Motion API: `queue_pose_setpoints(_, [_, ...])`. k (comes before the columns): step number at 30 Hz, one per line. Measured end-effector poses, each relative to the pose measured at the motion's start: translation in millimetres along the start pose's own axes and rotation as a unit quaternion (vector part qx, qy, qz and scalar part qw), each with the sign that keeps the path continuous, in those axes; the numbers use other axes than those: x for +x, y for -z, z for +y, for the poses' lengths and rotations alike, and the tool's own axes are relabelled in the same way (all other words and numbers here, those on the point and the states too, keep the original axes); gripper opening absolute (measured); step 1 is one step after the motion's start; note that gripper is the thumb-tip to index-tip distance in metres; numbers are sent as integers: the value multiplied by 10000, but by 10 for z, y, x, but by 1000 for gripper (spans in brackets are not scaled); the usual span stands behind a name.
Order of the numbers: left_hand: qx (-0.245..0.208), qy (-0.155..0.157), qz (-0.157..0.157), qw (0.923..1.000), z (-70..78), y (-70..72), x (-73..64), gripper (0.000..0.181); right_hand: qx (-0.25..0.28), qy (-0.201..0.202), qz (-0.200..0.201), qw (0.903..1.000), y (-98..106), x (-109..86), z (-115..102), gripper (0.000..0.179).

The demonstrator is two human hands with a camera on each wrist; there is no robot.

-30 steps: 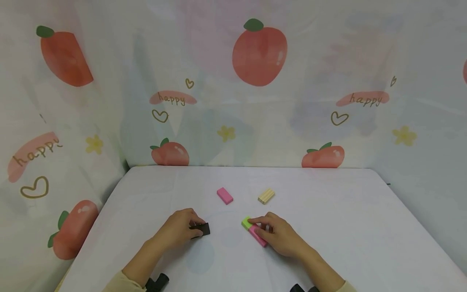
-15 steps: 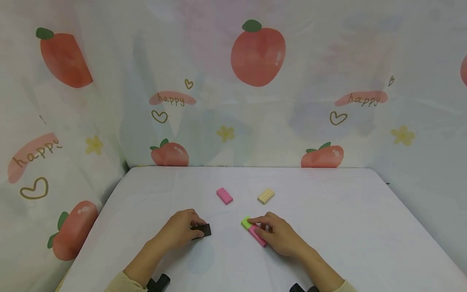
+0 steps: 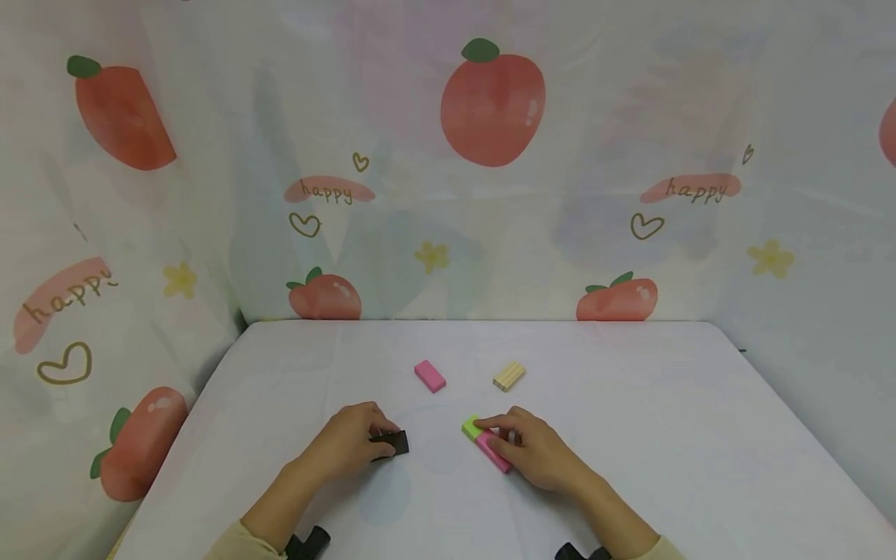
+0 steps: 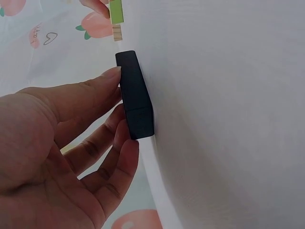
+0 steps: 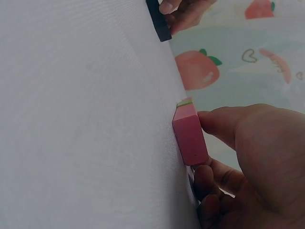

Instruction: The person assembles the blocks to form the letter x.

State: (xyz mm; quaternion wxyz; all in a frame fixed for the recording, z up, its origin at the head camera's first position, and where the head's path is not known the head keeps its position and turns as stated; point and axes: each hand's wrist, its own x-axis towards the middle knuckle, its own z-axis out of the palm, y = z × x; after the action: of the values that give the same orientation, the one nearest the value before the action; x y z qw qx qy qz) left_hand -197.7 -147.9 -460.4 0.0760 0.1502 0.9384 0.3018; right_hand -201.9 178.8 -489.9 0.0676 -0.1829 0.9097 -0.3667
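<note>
Black block (image 3: 397, 444): dark, matte, oblong, flat end; wrist cam on that side adds a faint seam across its body nr the lower end. Pink block (image 3: 493, 454) & green block (image 3: 471, 428): both bright, smooth, set end to end in one line, colors meeting at a straight edge.

Head view gives the spread: loose pink brick (image 3: 430, 376) & pale yellow block (image 3: 509, 376) w/ lengthwise ridges, both on white table (image 3: 630, 420) beyond the hands, approx. btwn them; neither is touched. L wrist cam alone shows L palm & the fingers under black block, plus a tan grained bit (image 4: 117, 33) just beside green; can't tell if that's the ridged one. R wrist cam faces pink's flat end; green shrinks to a thin strip behind.

L hand (image 3: 350, 439) pinches black block, thumb one side, fingers other; block pokes out past fingertips toward R hand (image 3: 528, 451). Can't tell if its underside meets the table.

R hand pinches pink block btwn thumb & fingers, index tip on green block. The pair sits on R hand's inner side, slanting, green end farther out. Gap btwn hands; black block well apart from the pair.
</note>
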Motion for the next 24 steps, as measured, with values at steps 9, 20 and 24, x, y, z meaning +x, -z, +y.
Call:
queue_pose_setpoints(9, [17,-54,11,10000,7,-20,11,25,41,70,12,10000,8,-13,-15,30])
queue_pose_setpoints(20, [77,-49,-38,10000,2,-49,19,25,-3,101,68,9999,23,-24,-39,29])
queue_pose_setpoints(24, [60,-41,-65,10000,-1,-58,24,25,8,127,88,9999,21,-22,-36,28])
